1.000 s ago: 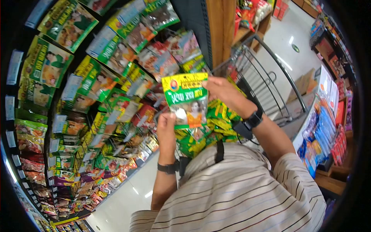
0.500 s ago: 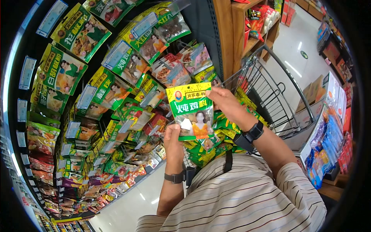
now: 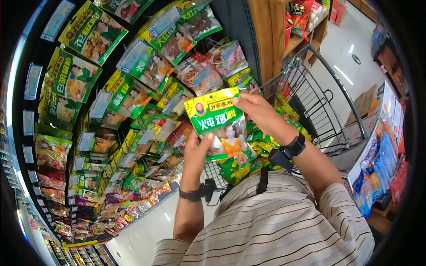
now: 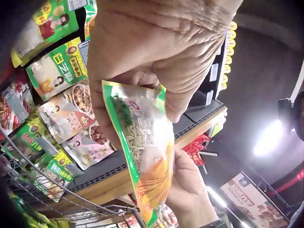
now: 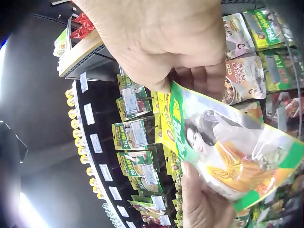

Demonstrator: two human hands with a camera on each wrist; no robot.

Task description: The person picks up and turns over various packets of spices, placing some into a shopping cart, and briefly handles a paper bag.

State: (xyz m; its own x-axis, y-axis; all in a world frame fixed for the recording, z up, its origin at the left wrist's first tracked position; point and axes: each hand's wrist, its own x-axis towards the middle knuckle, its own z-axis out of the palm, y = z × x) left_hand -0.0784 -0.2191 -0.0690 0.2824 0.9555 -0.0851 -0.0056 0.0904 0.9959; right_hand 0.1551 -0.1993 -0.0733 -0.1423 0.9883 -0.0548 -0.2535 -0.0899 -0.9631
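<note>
Head view, glossy rectangular packet (image 3: 220,119), fingers (image 3: 245,104) pinching its edges, wire-grid cart (image 3: 345,91)

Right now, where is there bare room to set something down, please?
Bare floor shows between the hanging packets and the person's left sleeve; another floor patch lies beyond the shopping cart. It is crowded around the held packet: hanging packets on one side, piled packets in the cart below.

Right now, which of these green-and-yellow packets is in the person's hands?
The held packet: the left hand grips its lower left edge, the right hand its upper right corner. Other packets hang on display or lie in the cart.
</note>
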